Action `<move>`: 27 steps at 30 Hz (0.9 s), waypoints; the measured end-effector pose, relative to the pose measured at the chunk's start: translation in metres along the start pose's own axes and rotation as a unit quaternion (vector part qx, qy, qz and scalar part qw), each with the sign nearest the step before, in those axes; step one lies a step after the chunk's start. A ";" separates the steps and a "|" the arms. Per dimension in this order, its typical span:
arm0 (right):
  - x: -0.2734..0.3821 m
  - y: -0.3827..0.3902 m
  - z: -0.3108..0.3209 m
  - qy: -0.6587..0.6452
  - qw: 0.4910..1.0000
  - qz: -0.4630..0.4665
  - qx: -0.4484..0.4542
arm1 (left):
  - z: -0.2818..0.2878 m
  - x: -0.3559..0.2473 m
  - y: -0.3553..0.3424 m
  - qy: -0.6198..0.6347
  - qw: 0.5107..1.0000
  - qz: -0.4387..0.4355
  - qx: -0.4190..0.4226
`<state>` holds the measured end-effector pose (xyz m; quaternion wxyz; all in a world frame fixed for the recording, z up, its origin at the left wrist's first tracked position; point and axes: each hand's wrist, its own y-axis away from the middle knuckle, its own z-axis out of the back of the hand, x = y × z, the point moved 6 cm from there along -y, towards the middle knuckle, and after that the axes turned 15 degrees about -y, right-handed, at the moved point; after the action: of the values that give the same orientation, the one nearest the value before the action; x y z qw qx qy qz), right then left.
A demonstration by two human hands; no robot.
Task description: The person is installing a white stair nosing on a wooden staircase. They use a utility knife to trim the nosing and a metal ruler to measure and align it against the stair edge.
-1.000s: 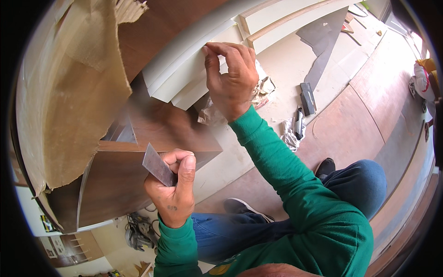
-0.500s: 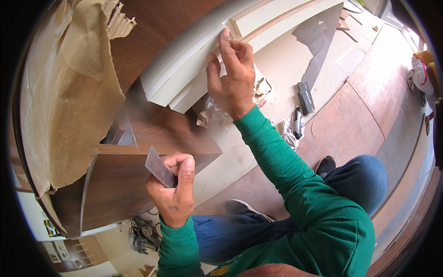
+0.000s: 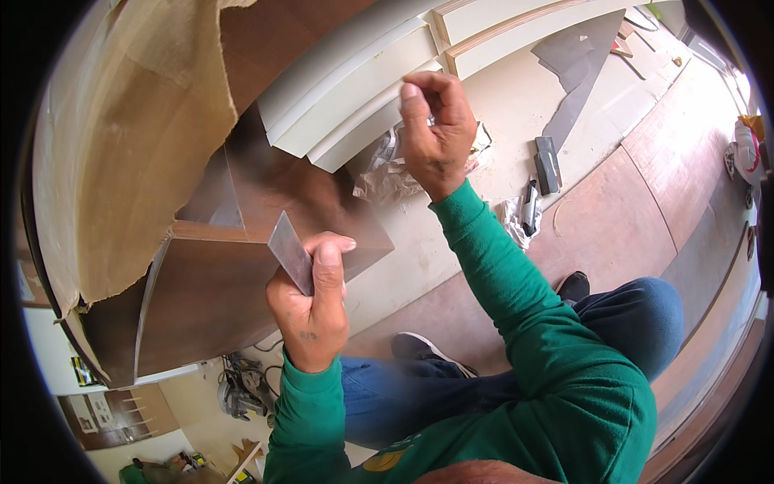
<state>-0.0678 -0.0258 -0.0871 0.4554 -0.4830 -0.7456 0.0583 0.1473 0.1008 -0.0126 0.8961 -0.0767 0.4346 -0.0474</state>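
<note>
My left hand (image 3: 310,310) is closed around a thin, flat, grey metal scraper blade (image 3: 292,254), which sticks up from between thumb and fingers. It is in front of a brown wood-grain cabinet (image 3: 210,298). Farther up, my right hand (image 3: 442,133) has its thumb and curled index finger brought together beside the stepped white panels (image 3: 351,97). Whether anything small is pinched there cannot be made out. Crumpled brown paper (image 3: 387,179) lies behind the right wrist.
Torn brown paper sheeting (image 3: 145,145) hangs at the left. On the floor lie a dark block (image 3: 547,164), a black-handled cutter (image 3: 530,208) on crumpled paper and a torn grey sheet (image 3: 576,73). A corded power tool (image 3: 240,387) sits at the lower left.
My right hand has drawn back from the white panel's edge, its raised index finger now curled toward the thumb. The left hand, still holding the blade, is slightly higher. The view has shifted.
</note>
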 end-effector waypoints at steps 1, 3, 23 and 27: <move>-0.013 0.008 0.007 -0.032 0.998 -0.041 -0.032 | 0.001 0.000 -0.001 0.004 1.000 0.005 -0.005; -0.018 0.024 0.007 -0.021 0.995 -0.086 -0.042 | 0.004 0.004 -0.002 0.007 1.000 0.018 -0.015; -0.011 0.023 -0.011 0.185 0.959 -0.117 0.178 | -0.031 0.026 -0.010 -0.031 0.992 0.004 0.118; -0.015 0.015 0.005 -0.032 0.927 -0.300 0.224 | -0.053 0.034 -0.024 0.001 0.993 -0.042 0.108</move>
<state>-0.0596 -0.0278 -0.1067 0.5241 -0.1200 -0.8372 0.1003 0.1264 0.0671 -0.0668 0.8961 0.0021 0.4238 -0.1318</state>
